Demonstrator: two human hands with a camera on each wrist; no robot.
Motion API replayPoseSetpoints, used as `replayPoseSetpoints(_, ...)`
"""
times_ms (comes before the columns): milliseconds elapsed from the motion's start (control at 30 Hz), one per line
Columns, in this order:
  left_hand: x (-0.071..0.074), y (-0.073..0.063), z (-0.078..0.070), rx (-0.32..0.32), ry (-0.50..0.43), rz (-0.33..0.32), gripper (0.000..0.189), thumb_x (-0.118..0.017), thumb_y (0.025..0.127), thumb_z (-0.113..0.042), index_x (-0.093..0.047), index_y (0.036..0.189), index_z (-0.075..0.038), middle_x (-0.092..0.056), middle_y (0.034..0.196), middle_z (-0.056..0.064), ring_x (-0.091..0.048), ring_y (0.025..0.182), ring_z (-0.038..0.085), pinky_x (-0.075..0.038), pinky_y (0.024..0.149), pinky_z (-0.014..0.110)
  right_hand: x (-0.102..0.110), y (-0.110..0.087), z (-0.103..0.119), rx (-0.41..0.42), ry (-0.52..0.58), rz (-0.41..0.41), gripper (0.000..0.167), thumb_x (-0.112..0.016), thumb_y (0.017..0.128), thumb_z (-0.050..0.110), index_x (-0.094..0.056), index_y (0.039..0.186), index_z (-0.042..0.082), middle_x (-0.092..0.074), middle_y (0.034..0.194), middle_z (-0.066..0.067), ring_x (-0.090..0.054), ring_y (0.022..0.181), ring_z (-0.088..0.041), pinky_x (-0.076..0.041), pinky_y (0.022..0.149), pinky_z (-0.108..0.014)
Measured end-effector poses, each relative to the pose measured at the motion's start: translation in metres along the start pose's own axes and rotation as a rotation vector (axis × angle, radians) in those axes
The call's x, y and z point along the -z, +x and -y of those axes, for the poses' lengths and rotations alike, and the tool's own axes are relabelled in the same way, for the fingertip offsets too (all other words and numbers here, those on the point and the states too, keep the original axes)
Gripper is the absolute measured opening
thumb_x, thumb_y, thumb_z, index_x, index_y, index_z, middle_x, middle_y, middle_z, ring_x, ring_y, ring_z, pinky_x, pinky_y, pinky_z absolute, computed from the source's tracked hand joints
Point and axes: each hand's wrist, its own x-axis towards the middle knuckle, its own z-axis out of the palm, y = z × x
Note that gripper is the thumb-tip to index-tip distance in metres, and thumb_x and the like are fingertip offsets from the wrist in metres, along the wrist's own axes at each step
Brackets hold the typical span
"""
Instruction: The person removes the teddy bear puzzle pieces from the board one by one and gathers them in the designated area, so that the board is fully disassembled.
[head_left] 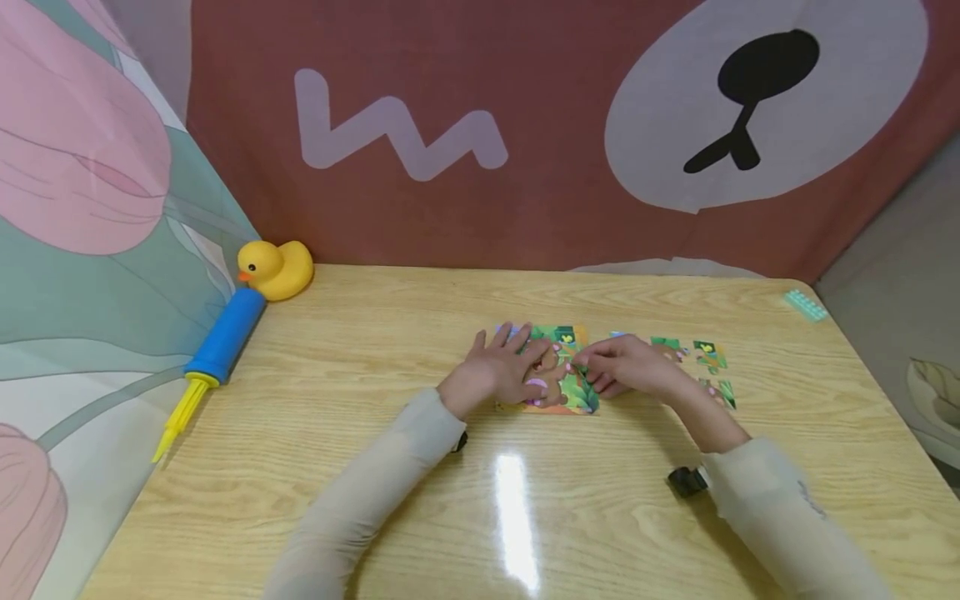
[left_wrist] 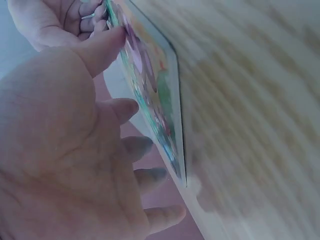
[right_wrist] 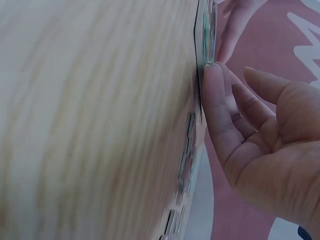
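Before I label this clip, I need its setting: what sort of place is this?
Probably a children's play corner: a picture puzzle and a yellow toy duck sit on a wooden table, before a backdrop printed with a cartoon muzzle.

Can count one left hand (head_left: 498,375) and one right hand (head_left: 630,367), two in all, with two pale sleeves (head_left: 375,483). Can make out one puzzle board (head_left: 581,398) and at least three loose puzzle pieces (head_left: 708,353), too hidden for an exact total. Can see two black wrist devices (head_left: 686,481), one per arm. Can tally one wooden table (head_left: 375,358), one yellow duck (head_left: 285,273), one blue-and-yellow pump (head_left: 225,333) and one mint toy brick (head_left: 806,306). On the printed backdrop (head_left: 540,83), can find one white zigzag (head_left: 388,110), one pale muzzle (head_left: 652,142) and one black nose (head_left: 768,67).
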Motion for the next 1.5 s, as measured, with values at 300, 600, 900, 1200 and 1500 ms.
replayPoseSetpoints(300, -0.0001, -0.0011, -0.0011, 0.019, -0.022, 0.049, 0.069, -0.044, 0.101, -0.063, -0.009, 0.159, -0.051, 0.007, 0.173, -0.003, 0.007, 0.16, 0.029, 0.0, 0.127, 0.061, -0.0053, 0.0021, -0.0002, 0.005, -0.035, 0.008, 0.034, -0.053, 0.107, 0.023, -0.069, 0.124, -0.002, -0.067, 0.095, -0.012, -0.066, 0.081, -0.02, -0.062, 0.072, -0.034)
replayPoseSetpoints(600, -0.0015, -0.0014, -0.0004, 0.047, -0.003, 0.062, 0.066, -0.042, 0.1, -0.066, -0.01, 0.157, -0.056, 0.007, 0.173, -0.005, 0.005, 0.16, 0.029, -0.002, 0.126, 0.064, -0.007, 0.0006, 0.0028, 0.015, -0.036, 0.01, 0.035, -0.053, 0.106, 0.021, -0.067, 0.129, -0.003, -0.069, 0.102, -0.015, -0.067, 0.085, -0.021, -0.063, 0.076, -0.035)
replayPoseSetpoints(900, 0.0024, -0.0024, -0.0015, 0.048, 0.036, 0.08, 0.066, -0.04, 0.101, -0.065, -0.009, 0.158, -0.055, 0.008, 0.173, -0.003, 0.003, 0.16, 0.03, -0.006, 0.125, 0.066, -0.0052, -0.0034, 0.0025, 0.036, 0.029, -0.016, 0.027, -0.06, 0.103, 0.02, -0.07, 0.121, 0.003, -0.069, 0.113, -0.014, -0.068, 0.096, -0.017, -0.062, 0.084, -0.038)
replayPoseSetpoints(1200, 0.0041, -0.0035, -0.0032, 0.057, 0.043, 0.073, 0.065, -0.042, 0.101, -0.064, -0.01, 0.157, -0.056, 0.006, 0.173, -0.004, 0.002, 0.16, 0.03, -0.007, 0.124, 0.066, -0.0049, -0.003, 0.003, 0.024, 0.063, 0.02, 0.024, -0.054, 0.101, 0.006, -0.06, 0.122, -0.003, -0.069, 0.12, -0.02, -0.07, 0.094, -0.022, -0.062, 0.083, -0.041)
replayPoseSetpoints(1500, 0.0056, -0.0036, -0.0041, 0.052, 0.03, 0.086, 0.066, -0.042, 0.102, -0.062, -0.008, 0.158, -0.055, 0.007, 0.173, -0.004, 0.002, 0.16, 0.031, -0.007, 0.124, 0.068, -0.0014, -0.0067, 0.0, 0.013, 0.079, -0.021, 0.024, -0.055, 0.102, 0.005, -0.059, 0.124, -0.003, -0.07, 0.12, -0.02, -0.071, 0.092, -0.02, -0.063, 0.082, -0.04)
